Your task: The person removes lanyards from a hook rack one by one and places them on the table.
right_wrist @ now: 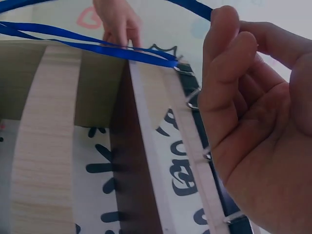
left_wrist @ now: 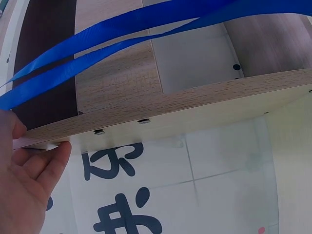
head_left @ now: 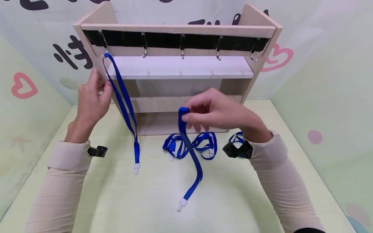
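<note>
My right hand (head_left: pixel 217 111) pinches the top loop of a blue lanyard (head_left: pixel 193 155), held in front of the wooden rack; its white clip (head_left: pixel 182 204) dangles at the lower end. At the rack's left side panel (left_wrist: pixel 195 100), my left hand (head_left: pixel 94 98) grips the edge, thumb on the front and fingers behind, as the left wrist view shows. A second blue lanyard (head_left: pixel 125 97) hangs from the leftmost metal hook, its white clip (head_left: pixel 136 167) pointing down. The other hooks, among them the middle hook (head_left: pixel 182 48), carry nothing.
Behind the held lanyard, coiled blue lanyards (head_left: pixel 206 144) lie on the pale table (head_left: pixel 140 207). Another coil (head_left: pixel 236 137) is partly hidden by the right wrist's camera. The rack (head_left: pixel 186 105) stands against a wall with printed characters and hearts.
</note>
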A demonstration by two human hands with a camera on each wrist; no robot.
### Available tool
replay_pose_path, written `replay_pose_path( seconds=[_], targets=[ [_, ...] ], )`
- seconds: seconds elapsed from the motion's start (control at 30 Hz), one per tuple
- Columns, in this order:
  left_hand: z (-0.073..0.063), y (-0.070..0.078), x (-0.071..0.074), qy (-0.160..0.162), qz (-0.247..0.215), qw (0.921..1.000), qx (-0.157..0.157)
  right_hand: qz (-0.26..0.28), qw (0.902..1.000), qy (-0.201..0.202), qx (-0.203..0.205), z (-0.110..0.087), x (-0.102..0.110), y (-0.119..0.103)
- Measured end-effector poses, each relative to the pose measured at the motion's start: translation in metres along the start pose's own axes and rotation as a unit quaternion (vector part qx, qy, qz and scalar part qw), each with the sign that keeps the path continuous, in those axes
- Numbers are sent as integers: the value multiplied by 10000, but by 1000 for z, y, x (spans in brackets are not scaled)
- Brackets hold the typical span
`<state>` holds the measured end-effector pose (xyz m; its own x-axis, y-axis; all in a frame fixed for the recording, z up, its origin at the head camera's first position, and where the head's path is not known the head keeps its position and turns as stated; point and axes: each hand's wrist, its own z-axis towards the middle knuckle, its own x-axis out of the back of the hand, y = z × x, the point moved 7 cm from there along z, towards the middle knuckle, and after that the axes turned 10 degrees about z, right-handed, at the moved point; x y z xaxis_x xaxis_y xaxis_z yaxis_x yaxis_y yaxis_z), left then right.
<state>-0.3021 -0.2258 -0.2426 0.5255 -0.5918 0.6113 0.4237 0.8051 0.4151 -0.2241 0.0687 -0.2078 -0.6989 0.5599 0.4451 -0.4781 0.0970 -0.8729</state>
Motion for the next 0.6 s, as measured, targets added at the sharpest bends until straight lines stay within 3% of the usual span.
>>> replay_pose_path(
  seconds=[0.17,0.33,0.47,0.6],
  targets=[
    [0,-1,-2,28,71,10000,-39,-85,9992,-392,62,6,-21,11],
    [0,-1,-1,38,97,9999,-60,204,9937,-1096,135,5,-46,19],
    [1,0,0,17,60,10000,-22,699,9816,-1773,150,1,-66,25],
    [1,1,-1,6,42,10000,-2,1318,9599,-2475,62,-10,-81,35]
  ],
)
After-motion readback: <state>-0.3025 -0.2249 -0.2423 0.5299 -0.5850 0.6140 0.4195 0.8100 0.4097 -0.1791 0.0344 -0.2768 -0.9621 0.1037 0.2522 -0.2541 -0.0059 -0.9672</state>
